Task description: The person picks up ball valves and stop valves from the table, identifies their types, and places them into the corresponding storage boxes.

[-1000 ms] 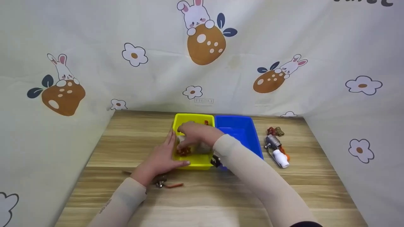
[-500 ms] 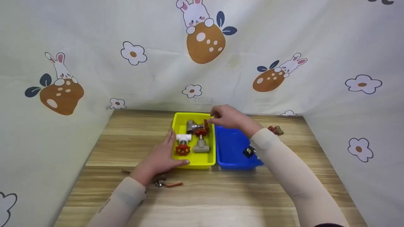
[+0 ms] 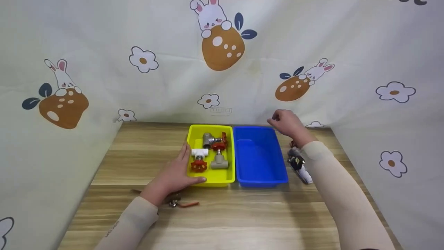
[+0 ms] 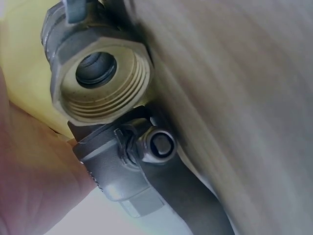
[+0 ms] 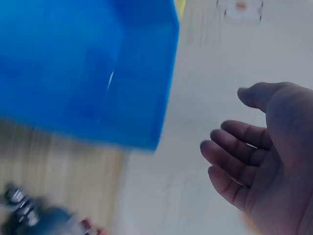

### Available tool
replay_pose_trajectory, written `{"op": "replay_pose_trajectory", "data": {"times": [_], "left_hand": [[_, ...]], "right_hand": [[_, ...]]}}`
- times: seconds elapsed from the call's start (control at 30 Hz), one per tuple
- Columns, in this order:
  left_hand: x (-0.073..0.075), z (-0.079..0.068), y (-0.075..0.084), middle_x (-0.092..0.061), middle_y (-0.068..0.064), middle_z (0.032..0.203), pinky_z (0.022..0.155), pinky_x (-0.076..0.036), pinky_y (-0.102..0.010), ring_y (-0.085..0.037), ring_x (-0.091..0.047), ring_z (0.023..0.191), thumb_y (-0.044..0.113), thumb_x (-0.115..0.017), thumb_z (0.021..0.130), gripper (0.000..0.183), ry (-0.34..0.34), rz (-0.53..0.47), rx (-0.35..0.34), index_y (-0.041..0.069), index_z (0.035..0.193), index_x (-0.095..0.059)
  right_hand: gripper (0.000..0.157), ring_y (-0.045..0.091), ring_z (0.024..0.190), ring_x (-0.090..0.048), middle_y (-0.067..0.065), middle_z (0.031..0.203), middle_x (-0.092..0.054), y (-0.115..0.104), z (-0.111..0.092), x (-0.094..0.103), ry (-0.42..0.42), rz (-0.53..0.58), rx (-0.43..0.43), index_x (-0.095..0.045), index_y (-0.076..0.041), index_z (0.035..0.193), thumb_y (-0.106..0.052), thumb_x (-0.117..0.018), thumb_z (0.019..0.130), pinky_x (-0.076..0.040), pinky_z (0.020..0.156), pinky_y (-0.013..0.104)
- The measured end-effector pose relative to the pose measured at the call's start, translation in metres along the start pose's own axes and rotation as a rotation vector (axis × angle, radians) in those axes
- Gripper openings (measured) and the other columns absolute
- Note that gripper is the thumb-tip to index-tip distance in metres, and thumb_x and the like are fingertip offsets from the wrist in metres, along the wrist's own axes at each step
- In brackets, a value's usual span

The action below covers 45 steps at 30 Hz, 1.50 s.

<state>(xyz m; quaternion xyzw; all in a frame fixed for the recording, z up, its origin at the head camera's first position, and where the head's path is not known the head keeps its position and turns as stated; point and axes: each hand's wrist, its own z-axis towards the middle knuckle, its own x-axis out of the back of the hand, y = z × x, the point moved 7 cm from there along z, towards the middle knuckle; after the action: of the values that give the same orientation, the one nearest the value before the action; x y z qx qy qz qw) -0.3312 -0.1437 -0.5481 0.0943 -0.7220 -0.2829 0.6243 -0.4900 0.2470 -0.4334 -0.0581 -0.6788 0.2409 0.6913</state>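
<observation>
My left hand (image 3: 173,173) rests along the left side of the yellow bin (image 3: 211,178), thumb at its front rim and fingers along the side wall. Inside that bin lie a white valve with a red handwheel (image 3: 199,160), a beige tee-shaped valve (image 3: 219,161) and a metal valve (image 3: 208,140), also red-wheeled. My right hand (image 5: 274,152) is in the air past the blue bin's back right corner, its fingers loosely bent and nothing in them. Under the left wrist sit ball valves, one a threaded metal valve (image 4: 100,78), another with a flat lever (image 4: 186,191).
The blue bin (image 3: 262,182) stands against the yellow one's right side. To its right, partly hidden by my right arm, is a group of valves (image 3: 295,152), with a white one (image 3: 305,175) in front. An orange lever (image 3: 189,205) lies before my left wrist. A printed cloth backs the table.
My right hand has come up out of the yellow bin and swung right over the blue bin toward the valves, uncovering the valves in the yellow bin. The left hand stays at the yellow bin.
</observation>
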Motion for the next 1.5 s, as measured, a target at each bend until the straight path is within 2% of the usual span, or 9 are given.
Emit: {"op": "replay_pose_trajectory", "data": {"times": [0.17,0.3,0.43,0.63,0.8,0.93,1.17,1.37,1.5], "left_hand": [[0.0,0.0,0.001,0.009,-0.01,0.185,0.128,-0.031,-0.066,-0.051,-0.03,0.161,0.086,-0.076,0.083,0.141,-0.002,-0.007,0.007,0.011,0.178,-0.003],[0.0,-0.001,0.001,0.01,-0.009,0.185,0.128,-0.03,-0.065,-0.05,-0.03,0.162,0.086,-0.076,0.082,0.142,-0.006,-0.008,0.015,0.012,0.178,-0.002],[0.001,-0.001,0.002,0.01,-0.01,0.185,0.129,-0.03,-0.065,-0.051,-0.028,0.162,0.084,-0.077,0.083,0.141,-0.002,-0.017,0.01,0.012,0.178,-0.002],[0.002,-0.001,0.002,0.01,-0.01,0.185,0.129,-0.03,-0.063,-0.05,-0.027,0.163,0.084,-0.078,0.083,0.142,0.008,-0.017,0.001,0.011,0.178,-0.002],[0.002,-0.001,0.004,0.008,-0.012,0.185,0.128,-0.032,-0.065,-0.053,-0.033,0.159,0.082,-0.078,0.084,0.141,0.011,-0.011,-0.002,0.009,0.178,-0.003],[0.002,-0.001,0.003,0.007,-0.014,0.185,0.127,-0.032,-0.067,-0.056,-0.036,0.157,0.08,-0.079,0.085,0.139,0.006,-0.021,-0.002,0.008,0.178,-0.004],[0.002,-0.001,0.003,0.006,-0.015,0.185,0.128,-0.031,-0.067,-0.054,-0.033,0.159,0.08,-0.078,0.085,0.139,0.011,-0.017,-0.009,0.006,0.178,-0.006],[0.002,-0.002,0.003,0.004,-0.016,0.185,0.128,-0.031,-0.066,-0.054,-0.034,0.158,0.081,-0.078,0.085,0.139,0.019,-0.013,-0.005,0.007,0.178,-0.006],[0.003,-0.003,0.004,0.004,-0.015,0.185,0.128,-0.03,-0.067,-0.055,-0.033,0.158,0.08,-0.079,0.084,0.14,0.016,-0.022,0.002,0.008,0.178,-0.005]], "right_hand": [[0.041,0.036,0.091,-0.065,0.023,0.105,-0.073,0.05,-0.005,0.003,-0.004,0.016,-0.136,-0.073,0.005,0.114,-0.035,-0.065,0.111,-0.058,0.083,0.051],[0.044,0.036,0.09,-0.065,0.024,0.105,-0.072,0.079,-0.01,0.001,-0.035,0.014,-0.207,-0.071,0.007,0.114,-0.037,-0.066,0.11,-0.058,0.082,0.052],[0.05,0.037,0.091,-0.067,0.027,0.11,-0.072,0.098,-0.016,-0.001,-0.075,0.014,-0.245,-0.069,0.009,0.119,-0.04,-0.067,0.108,-0.059,0.082,0.053],[0.074,0.044,0.109,-0.065,0.036,0.127,-0.064,0.121,-0.026,-0.008,-0.166,0.011,-0.319,-0.056,0.017,0.137,-0.05,-0.066,0.106,-0.058,0.098,0.061],[0.073,0.036,0.101,-0.063,0.025,0.112,-0.067,0.142,-0.032,-0.02,-0.221,0.033,-0.386,-0.056,0.014,0.133,-0.052,-0.067,0.105,-0.056,0.091,0.051],[0.069,0.031,0.096,-0.063,0.019,0.104,-0.068,0.152,-0.037,-0.028,-0.233,0.056,-0.394,-0.058,0.011,0.125,-0.053,-0.069,0.104,-0.053,0.084,0.045],[0.066,0.03,0.093,-0.061,0.014,0.097,-0.066,0.159,-0.045,-0.033,-0.24,0.078,-0.439,-0.066,0.005,0.113,-0.06,-0.07,0.102,-0.049,0.08,0.041],[0.052,0.022,0.079,-0.06,0.004,0.08,-0.065,0.16,-0.046,-0.038,-0.246,0.102,-0.444,-0.07,-0.003,0.091,-0.054,-0.072,0.103,-0.049,0.069,0.033],[0.045,0.022,0.078,-0.063,0.004,0.079,-0.066,0.161,-0.048,-0.044,-0.237,0.184,-0.467,-0.071,-0.005,0.087,-0.047,-0.074,0.103,-0.052,0.068,0.032]]}}
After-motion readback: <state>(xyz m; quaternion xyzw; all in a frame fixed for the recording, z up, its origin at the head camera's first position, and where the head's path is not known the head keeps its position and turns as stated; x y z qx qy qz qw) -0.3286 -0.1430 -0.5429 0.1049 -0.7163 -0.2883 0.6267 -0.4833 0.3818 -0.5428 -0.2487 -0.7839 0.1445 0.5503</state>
